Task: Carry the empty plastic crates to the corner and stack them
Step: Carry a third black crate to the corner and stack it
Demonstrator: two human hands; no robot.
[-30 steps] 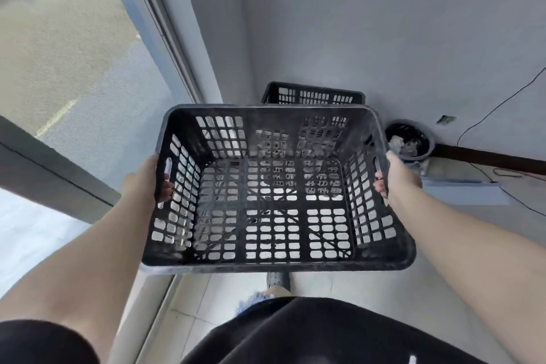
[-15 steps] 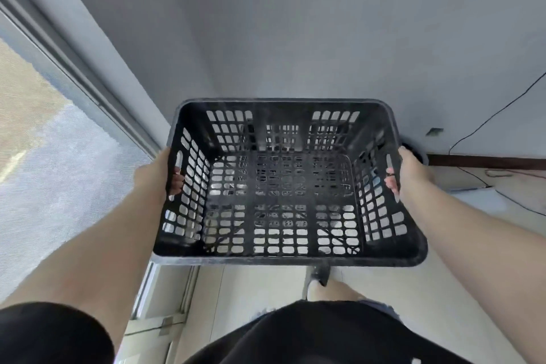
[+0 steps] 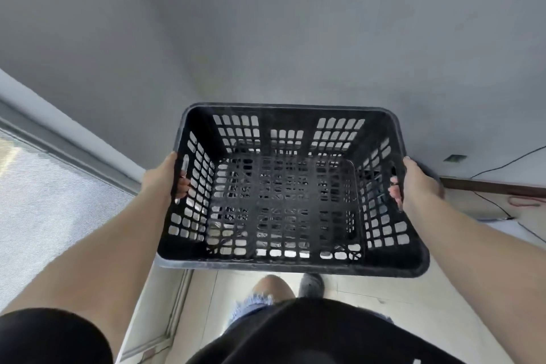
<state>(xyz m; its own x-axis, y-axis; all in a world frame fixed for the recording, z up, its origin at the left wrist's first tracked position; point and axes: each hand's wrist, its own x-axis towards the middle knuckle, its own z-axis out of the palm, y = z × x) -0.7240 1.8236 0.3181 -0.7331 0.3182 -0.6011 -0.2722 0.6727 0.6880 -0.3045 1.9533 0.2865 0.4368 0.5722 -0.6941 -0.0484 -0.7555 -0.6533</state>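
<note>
Both my hands grip one black crate (image 3: 283,207). Left hand (image 3: 161,180) and right hand (image 3: 416,183) curl through its side handles.

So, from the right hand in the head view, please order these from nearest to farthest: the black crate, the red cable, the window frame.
From the right hand:
1. Black crate, gripped by it.
2. Red cable, on the floor, right.
3. Window frame, far left.

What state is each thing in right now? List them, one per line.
Black perforated plastic crate: empty, upright, held off the floor by both side handles.
Left hand: fingers curled through the crate's left handle slot.
Right hand: fingers curled through the right handle slot.
</note>
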